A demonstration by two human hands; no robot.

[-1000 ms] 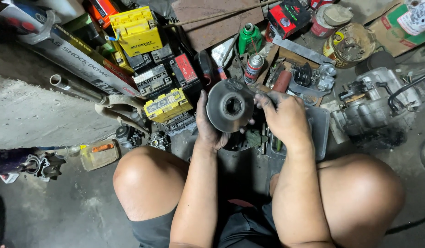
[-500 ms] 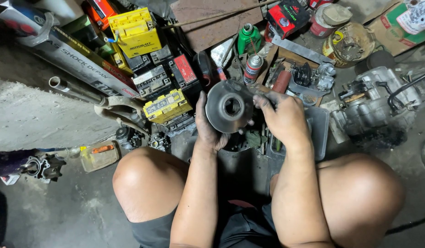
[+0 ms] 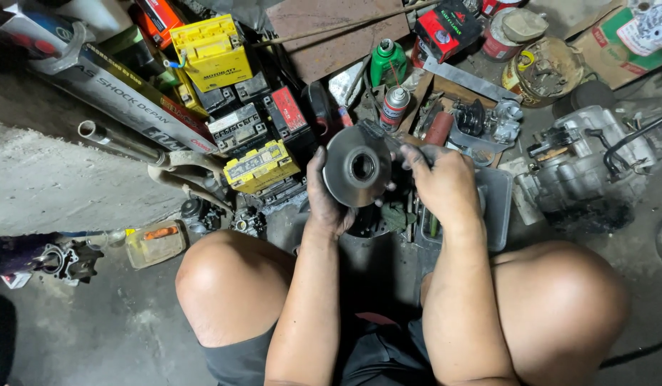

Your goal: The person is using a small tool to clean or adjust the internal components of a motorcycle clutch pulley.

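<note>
I squat over a cluttered workshop floor and hold a round grey metal disc (image 3: 356, 168) with a centre hole, its face turned up and tilted. My left hand (image 3: 324, 200) grips the disc's left and lower rim. My right hand (image 3: 439, 182) holds its right side, fingers curled behind the upper edge. Both hands are grimy. Under the disc sits a dark round part (image 3: 366, 223), mostly hidden, and a grey metal tray (image 3: 494, 207) with small tools lies below my right hand.
Several small batteries lie to the left: yellow (image 3: 211, 51), black (image 3: 236, 127), yellow-black (image 3: 259, 166). A green bottle (image 3: 386, 63) and a spray can (image 3: 394, 107) stand behind. An engine block (image 3: 595, 164) sits at right, a grey pipe (image 3: 120, 143) and concrete ledge at left. My knees frame the foreground.
The disc and both hands stay in nearly the same place; the disc has tilted only slightly in my grip.
</note>
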